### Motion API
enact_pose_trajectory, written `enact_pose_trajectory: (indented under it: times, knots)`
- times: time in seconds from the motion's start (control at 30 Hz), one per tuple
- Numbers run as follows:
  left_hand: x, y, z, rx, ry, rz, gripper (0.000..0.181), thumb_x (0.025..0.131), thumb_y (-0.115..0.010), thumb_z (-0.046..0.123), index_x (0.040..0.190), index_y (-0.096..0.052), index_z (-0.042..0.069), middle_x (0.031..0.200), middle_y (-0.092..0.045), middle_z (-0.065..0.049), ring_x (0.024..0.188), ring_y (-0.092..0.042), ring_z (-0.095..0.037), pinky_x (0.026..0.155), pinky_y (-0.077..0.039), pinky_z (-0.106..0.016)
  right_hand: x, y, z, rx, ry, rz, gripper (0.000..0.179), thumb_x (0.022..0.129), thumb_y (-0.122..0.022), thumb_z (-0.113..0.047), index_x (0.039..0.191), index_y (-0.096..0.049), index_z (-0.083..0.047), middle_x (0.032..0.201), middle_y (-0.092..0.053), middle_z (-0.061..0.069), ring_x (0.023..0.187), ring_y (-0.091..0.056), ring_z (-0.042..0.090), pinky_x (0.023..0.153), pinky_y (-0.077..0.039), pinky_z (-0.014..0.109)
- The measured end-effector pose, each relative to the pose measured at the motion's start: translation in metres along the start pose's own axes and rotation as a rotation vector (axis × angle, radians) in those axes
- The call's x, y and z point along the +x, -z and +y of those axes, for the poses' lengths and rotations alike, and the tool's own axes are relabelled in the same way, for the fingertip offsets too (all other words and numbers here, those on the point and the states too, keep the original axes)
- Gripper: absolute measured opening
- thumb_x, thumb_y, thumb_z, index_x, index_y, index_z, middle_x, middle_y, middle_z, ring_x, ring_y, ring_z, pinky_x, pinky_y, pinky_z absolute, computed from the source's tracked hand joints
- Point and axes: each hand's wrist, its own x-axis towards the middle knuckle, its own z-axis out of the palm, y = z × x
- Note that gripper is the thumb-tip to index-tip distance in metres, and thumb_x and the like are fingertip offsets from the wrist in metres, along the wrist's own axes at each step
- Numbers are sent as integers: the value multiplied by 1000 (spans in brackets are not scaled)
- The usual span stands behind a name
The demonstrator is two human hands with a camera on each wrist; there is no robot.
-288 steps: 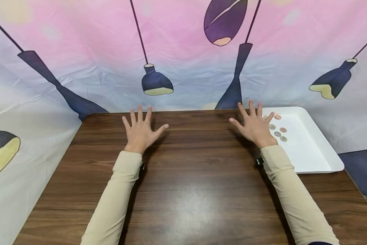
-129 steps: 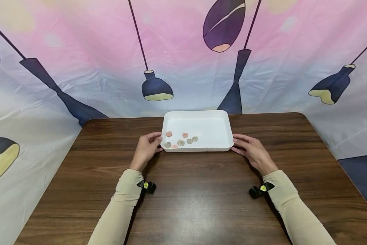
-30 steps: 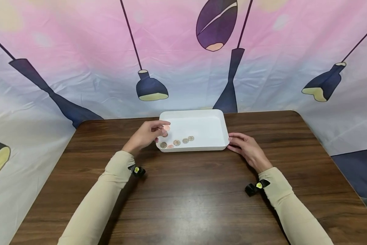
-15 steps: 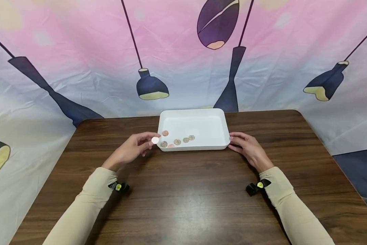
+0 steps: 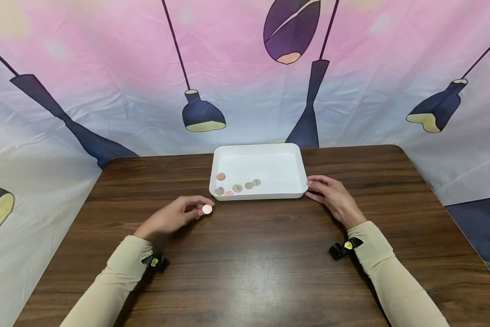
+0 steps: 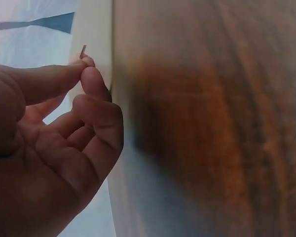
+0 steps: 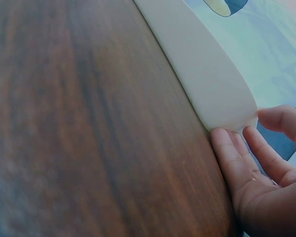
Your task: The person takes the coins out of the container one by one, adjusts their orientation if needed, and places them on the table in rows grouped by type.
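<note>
My left hand (image 5: 173,215) pinches a coin (image 5: 207,209) between thumb and fingertips, over the table just in front of the tray's near left corner. In the left wrist view that coin (image 6: 83,51) shows as a thin, copper-toned edge past the thumb tip. The white tray (image 5: 265,196) stands at the back middle of the table. Several coins lie in its left half, among them a copper one (image 5: 221,176) and a silver one (image 5: 237,188). My right hand (image 5: 334,197) holds the tray's right end, with the thumb at the rim and fingers against the wall (image 7: 207,74) low down.
A dark wood table (image 5: 261,254) carries the tray near its far edge. A cloth backdrop (image 5: 146,91) printed with hanging lamps rises right behind that edge. Black wrist cameras hang below both cuffs.
The tray was earlier drawn from the right side to the middle. My left hand has since lifted a coin out over the left rim and brought it nearer. The right hand stays at the tray.
</note>
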Motion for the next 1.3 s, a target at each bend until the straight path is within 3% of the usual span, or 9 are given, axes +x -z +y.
enact_pose_trajectory:
  times: [0.13,0.27,0.5,0.7,1.13,1.3]
  knots:
    - [2,-4,1,95,-29,-8,33,107,-53,-4,133,-69,7,108,-69,-4,95,-59,-17,86,-49,-30,0,0,0,-5,-2,-2,49,106,-64,-12,145,-47,12,125,-61,8,104,-69,10,98,-56,28]
    - [3,-6,5,148,-22,-8,28,108,-56,3,132,-70,8,110,-71,-1,98,-60,-16,90,-50,-34,0,0,-1,-6,-5,-2,48,107,-63,-12,145,-47,12,124,-61,8,104,-69,9,99,-56,28]
    - [2,-11,5,224,-48,-7,26,107,-61,7,131,-71,8,106,-71,4,96,-63,-10,89,-53,-34,0,0,0,-8,-10,1,47,107,-63,-12,144,-48,12,123,-61,7,104,-69,9,99,-56,28]
    - [2,-15,4,267,-109,47,25,99,-72,3,124,-74,8,100,-67,2,90,-60,-9,80,-52,-31,1,1,0,-7,-9,0,47,106,-64,-13,143,-48,12,123,-62,8,105,-69,10,99,-56,28]
    - [9,-11,7,302,-97,58,21,98,-73,2,119,-76,5,92,-70,7,84,-63,-5,79,-55,-31,3,1,-1,-6,-6,0,46,106,-64,-13,142,-49,12,124,-60,9,104,-69,10,98,-56,28]
    - [18,1,22,244,-88,91,17,102,-71,11,118,-77,7,94,-73,2,84,-64,-11,76,-54,-31,2,2,0,-7,-11,-3,45,107,-63,-13,142,-49,11,123,-61,8,104,-69,9,98,-56,28]
